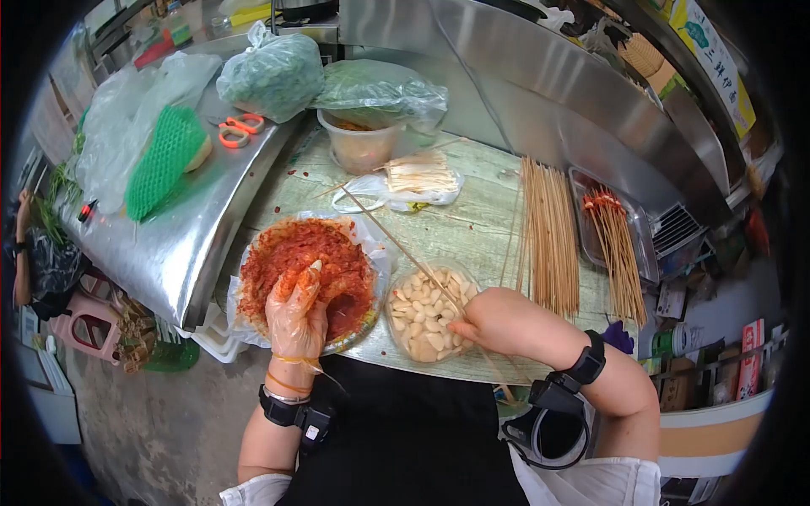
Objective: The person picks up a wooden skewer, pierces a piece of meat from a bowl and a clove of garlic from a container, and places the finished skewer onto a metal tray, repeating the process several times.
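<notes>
The greenish wood-look tabletop [472,228] carries a plastic-lined bowl of coarse, wet red paste [257,244] by its front left corner; the left hand [297,308], in a clear glove smeared red, is over it, fingers half curled, a pale clove [315,266] at their tips, its grip unclear; right of the bowl, at the front edge, sits a clear tub of smooth, cream-coloured cloves [418,320]; the bare right hand [477,320], at its right side, closes its fingers on a long, thin wooden skewer [396,237] slanting across the tub.

Grey floor [186,422] | steel wall panel [405,38] behind table [472,240] | pink stool [84,325] left
</notes>
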`<control>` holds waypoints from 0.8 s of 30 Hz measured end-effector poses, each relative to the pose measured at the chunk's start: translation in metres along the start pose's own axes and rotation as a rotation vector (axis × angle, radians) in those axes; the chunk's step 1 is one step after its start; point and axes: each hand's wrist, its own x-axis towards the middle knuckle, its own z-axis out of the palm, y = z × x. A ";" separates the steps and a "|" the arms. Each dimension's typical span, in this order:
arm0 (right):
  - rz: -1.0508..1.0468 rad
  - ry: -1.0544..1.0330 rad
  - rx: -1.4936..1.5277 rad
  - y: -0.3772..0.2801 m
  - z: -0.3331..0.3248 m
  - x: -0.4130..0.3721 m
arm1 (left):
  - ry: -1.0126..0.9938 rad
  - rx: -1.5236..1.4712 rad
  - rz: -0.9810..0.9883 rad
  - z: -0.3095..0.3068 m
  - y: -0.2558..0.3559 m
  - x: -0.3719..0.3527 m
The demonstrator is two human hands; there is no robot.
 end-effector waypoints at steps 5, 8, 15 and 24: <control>0.006 -0.034 0.052 0.008 -0.001 0.000 | -0.017 0.027 -0.034 -0.006 -0.002 0.001; 0.015 0.095 0.190 0.013 -0.018 -0.015 | 0.010 -0.011 -0.045 0.000 0.001 0.000; -0.208 0.760 0.103 0.033 -0.055 -0.018 | 0.006 -0.050 -0.050 -0.003 0.000 0.000; -0.436 0.826 -0.231 0.021 0.016 0.029 | -0.017 -0.002 -0.036 0.000 0.001 -0.001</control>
